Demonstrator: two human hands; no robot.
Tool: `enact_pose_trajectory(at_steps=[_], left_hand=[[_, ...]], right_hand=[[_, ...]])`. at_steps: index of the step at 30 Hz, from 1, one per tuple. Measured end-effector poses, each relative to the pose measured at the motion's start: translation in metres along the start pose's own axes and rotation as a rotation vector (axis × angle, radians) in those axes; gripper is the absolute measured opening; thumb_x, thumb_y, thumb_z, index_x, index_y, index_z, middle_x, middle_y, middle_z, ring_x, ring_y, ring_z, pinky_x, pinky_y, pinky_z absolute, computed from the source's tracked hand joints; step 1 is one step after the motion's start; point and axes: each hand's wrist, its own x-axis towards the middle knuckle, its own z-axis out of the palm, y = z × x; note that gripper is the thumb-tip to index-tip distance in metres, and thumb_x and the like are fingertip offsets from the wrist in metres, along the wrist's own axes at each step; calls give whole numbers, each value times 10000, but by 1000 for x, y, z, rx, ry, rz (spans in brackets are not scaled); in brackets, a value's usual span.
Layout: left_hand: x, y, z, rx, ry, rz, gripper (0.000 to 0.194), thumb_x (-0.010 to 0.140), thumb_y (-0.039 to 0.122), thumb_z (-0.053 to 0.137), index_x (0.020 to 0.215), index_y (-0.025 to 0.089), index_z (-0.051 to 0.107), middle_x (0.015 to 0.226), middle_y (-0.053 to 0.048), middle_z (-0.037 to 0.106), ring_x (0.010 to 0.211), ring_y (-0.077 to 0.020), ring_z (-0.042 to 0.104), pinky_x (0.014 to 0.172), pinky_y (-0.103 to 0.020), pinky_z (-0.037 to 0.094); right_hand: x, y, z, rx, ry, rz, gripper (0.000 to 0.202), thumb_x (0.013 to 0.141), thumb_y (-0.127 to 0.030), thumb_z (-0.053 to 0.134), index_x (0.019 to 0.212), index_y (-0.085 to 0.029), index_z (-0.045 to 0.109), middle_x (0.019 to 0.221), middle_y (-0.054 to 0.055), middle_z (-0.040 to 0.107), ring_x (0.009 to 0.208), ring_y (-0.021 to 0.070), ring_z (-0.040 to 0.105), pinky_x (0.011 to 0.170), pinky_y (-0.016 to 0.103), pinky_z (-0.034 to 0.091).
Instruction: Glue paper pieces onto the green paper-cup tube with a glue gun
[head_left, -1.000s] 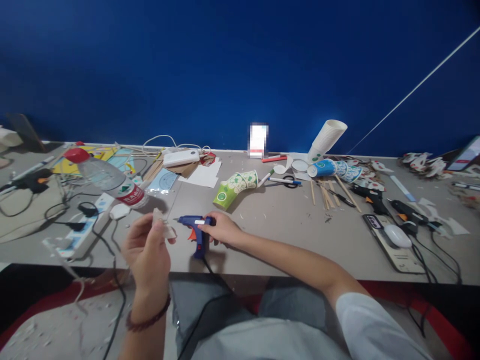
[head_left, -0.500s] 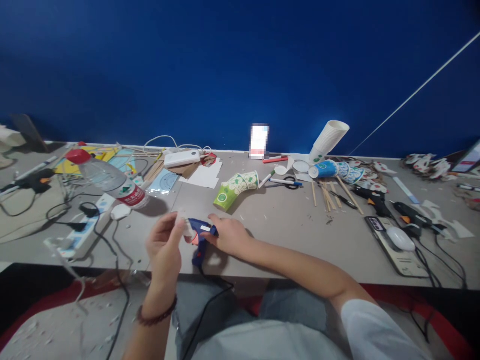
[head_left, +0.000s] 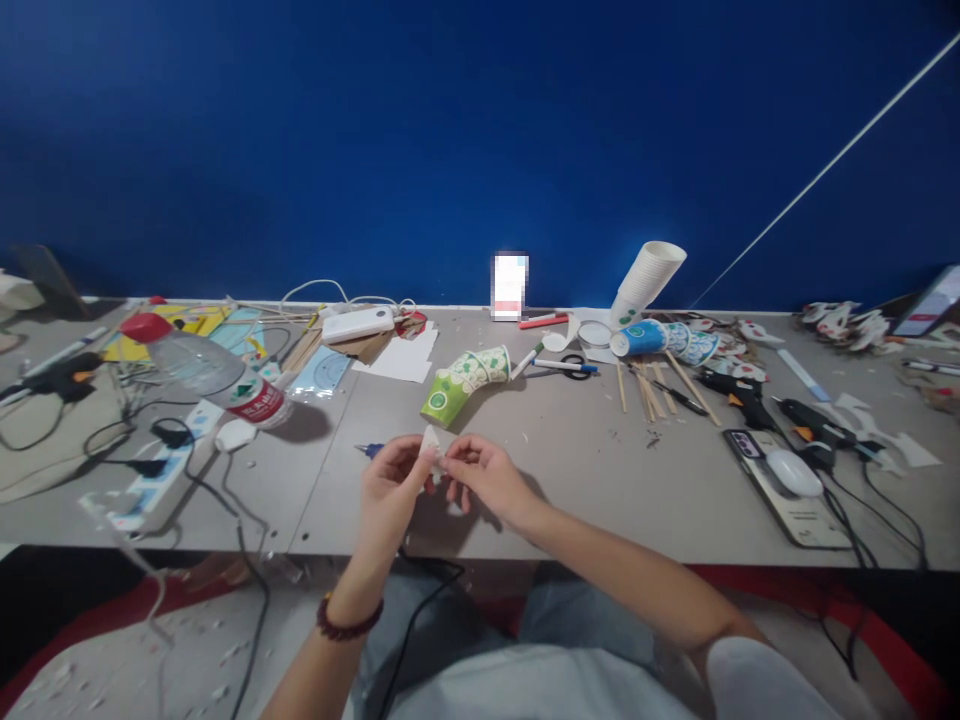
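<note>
My left hand (head_left: 394, 488) pinches a small white pointed piece of paper (head_left: 431, 441) between thumb and fingers, near the table's front edge. Closed against the lower right side of that piece is my right hand (head_left: 489, 482), its thumb and index finger meeting the paper. A blue hot glue gun (head_left: 368, 450) lies on the table, mostly hidden behind my left hand, with only its nozzle end showing. Just beyond my hands rests a curved chain of green-patterned paper cups (head_left: 465, 380).
A water bottle (head_left: 206, 370) leans above a power strip (head_left: 169, 470) on the left. Toward the right are stacked white cups (head_left: 649, 282), a blue cup chain (head_left: 664, 340), scissors (head_left: 576, 367), wooden sticks (head_left: 651, 390), black glue guns (head_left: 821, 430) and a phone (head_left: 795, 510) bearing a white mouse-shaped object.
My right hand has let go of the glue gun, which now lies on the table. Both hands have come together at the paper piece, and my left hand has shifted right.
</note>
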Motion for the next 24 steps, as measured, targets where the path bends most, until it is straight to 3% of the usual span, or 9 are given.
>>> enact_pose_trajectory(at_steps=[3, 6, 8, 10, 14, 16, 18, 21, 24], left_hand=[[-1, -6, -12, 372, 39, 320, 182, 833, 321, 646, 931, 171, 680, 755, -34, 706, 522, -100, 599, 521, -209, 489], [-6, -19, -38, 775, 251, 842, 146, 807, 158, 636, 947, 163, 678, 702, -28, 691, 500, -84, 566, 549, -200, 467], [-12, -29, -58, 895, 301, 1043, 176, 785, 77, 616, 936, 158, 658, 653, -19, 671, 464, -77, 544, 535, -193, 453], [-20, -37, -77, 1014, 289, 1162, 193, 758, 56, 626, 917, 165, 640, 636, -17, 670, 466, -89, 570, 523, -196, 450], [-43, -53, -109, 1174, 155, 1199, 184, 750, 73, 635, 891, 183, 594, 614, -5, 669, 473, -108, 609, 520, -199, 460], [-60, -68, -125, 1208, 110, 1138, 162, 754, 83, 624, 854, 200, 571, 618, 0, 674, 495, -116, 632, 524, -191, 469], [-81, -91, -140, 1171, 99, 957, 102, 777, 121, 570, 785, 221, 548, 602, 12, 667, 488, -124, 637, 499, -187, 469], [-116, -127, -162, 1068, 147, 406, 92, 824, 218, 487, 757, 241, 544, 526, 40, 613, 400, -144, 588, 402, -207, 428], [-145, -144, -173, 1003, 15, 28, 174, 807, 320, 436, 693, 255, 549, 568, 18, 657, 494, -195, 658, 471, -263, 490]], right_hand=[[1, 2, -3, 30, 40, 28, 429, 588, -482, 808, 732, -173, 548, 535, -58, 582, 419, 78, 550, 315, 144, 376], [1, 5, -8, 43, 48, 64, 413, 587, -465, 810, 738, -171, 562, 573, -39, 626, 417, 61, 539, 327, 133, 350], [1, 7, -10, 37, 48, 77, 398, 594, -457, 804, 738, -174, 565, 567, -38, 628, 413, 56, 525, 337, 135, 344], [0, 7, -13, 26, 47, 85, 386, 598, -450, 800, 737, -179, 563, 559, -39, 625, 409, 54, 510, 347, 142, 346], [-3, 8, -16, 11, 46, 85, 359, 623, -436, 787, 735, -183, 558, 573, -33, 630, 412, 53, 498, 369, 152, 349], [-7, 8, -19, 12, 44, 97, 354, 632, -433, 783, 736, -184, 554, 566, -36, 623, 418, 54, 499, 380, 154, 351], [-11, 7, -22, 22, 50, 114, 360, 628, -431, 785, 742, -184, 550, 559, -41, 614, 427, 57, 504, 389, 153, 353], [-18, 5, -29, 54, 69, 141, 373, 616, -429, 791, 751, -186, 542, 538, -50, 597, 424, 56, 496, 394, 151, 346], [-24, 3, -39, 97, 98, 139, 385, 600, -419, 802, 736, -192, 522, 429, -102, 488, 348, 33, 376, 366, 149, 290]])
